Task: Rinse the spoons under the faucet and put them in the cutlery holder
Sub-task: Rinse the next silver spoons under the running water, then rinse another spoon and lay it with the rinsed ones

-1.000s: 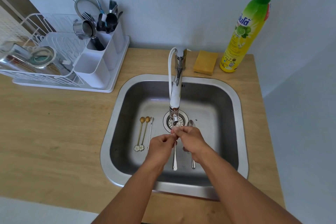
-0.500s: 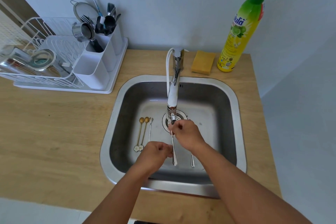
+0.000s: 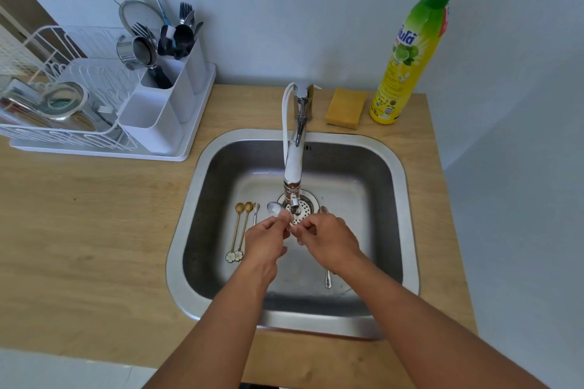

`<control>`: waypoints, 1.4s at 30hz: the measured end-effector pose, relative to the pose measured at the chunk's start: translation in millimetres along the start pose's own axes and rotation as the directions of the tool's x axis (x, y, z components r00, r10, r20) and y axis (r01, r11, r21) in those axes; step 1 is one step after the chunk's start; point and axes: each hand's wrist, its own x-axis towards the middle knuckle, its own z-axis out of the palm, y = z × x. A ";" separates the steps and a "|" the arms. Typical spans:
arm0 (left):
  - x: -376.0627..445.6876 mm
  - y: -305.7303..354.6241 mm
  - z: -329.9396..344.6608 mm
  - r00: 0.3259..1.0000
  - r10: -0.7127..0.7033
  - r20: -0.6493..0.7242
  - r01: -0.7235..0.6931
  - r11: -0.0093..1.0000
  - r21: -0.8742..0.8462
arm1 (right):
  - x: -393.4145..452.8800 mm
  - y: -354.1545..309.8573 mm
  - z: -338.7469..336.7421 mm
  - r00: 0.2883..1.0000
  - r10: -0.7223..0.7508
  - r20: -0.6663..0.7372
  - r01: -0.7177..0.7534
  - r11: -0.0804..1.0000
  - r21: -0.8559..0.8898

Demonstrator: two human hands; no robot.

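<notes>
Both hands meet under the faucet over the steel sink. My left hand pinches a silver spoon just below its bowl, which sticks out up and to the left beside the spout tip. My right hand pinches the same spoon's handle, mostly hidden between the fingers. On the sink floor lie two gold spoons with flower ends, a small silver spoon beside them, and another silver spoon partly under my right hand. The white cutlery holder stands on the dish rack at the left.
A white dish rack with a tray holds metal cups and lids on the wooden counter. Forks, dark utensils and a strainer fill the holder's rear compartments. A yellow sponge and a green-yellow dish soap bottle stand behind the sink.
The spoon hung handle-down under the spout in my right hand; it is now turned so its bowl points up-left. My left hand rose and took hold of it.
</notes>
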 end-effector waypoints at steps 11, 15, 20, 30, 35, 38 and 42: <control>-0.8 -9.6 20.4 0.996 0.062 -0.071 -0.063 0.998 -0.002 | -21.7 13.8 6.0 0.987 -0.094 -0.131 0.058 0.965 -0.255; -3.9 -12.9 26.3 0.977 0.205 -0.061 -0.198 0.975 0.105 | -16.4 13.2 15.9 0.989 -0.027 -0.145 -0.007 0.973 -0.230; 0.0 -23.4 17.1 0.964 0.250 0.087 -0.265 0.893 0.365 | -9.5 27.8 14.4 0.983 0.100 -0.156 -0.111 0.992 -0.057; 35.0 -25.5 -52.0 0.962 0.259 -0.090 -0.095 0.624 0.776 | 12.0 65.8 15.2 0.893 0.416 -0.171 -0.372 0.897 0.239; 46.0 -30.5 -60.5 0.969 0.228 -0.099 -0.030 0.501 0.865 | 13.0 72.8 22.6 0.868 0.476 -0.141 -0.443 0.872 0.209; 48.3 -32.2 -61.5 0.973 0.214 -0.084 -0.023 0.453 0.891 | 14.6 74.8 26.5 0.859 0.497 -0.122 -0.473 0.862 0.185; 49.4 -32.2 -60.0 0.979 0.186 -0.079 -0.005 0.417 0.909 | 19.2 73.0 29.1 0.855 0.503 -0.123 -0.487 0.862 0.140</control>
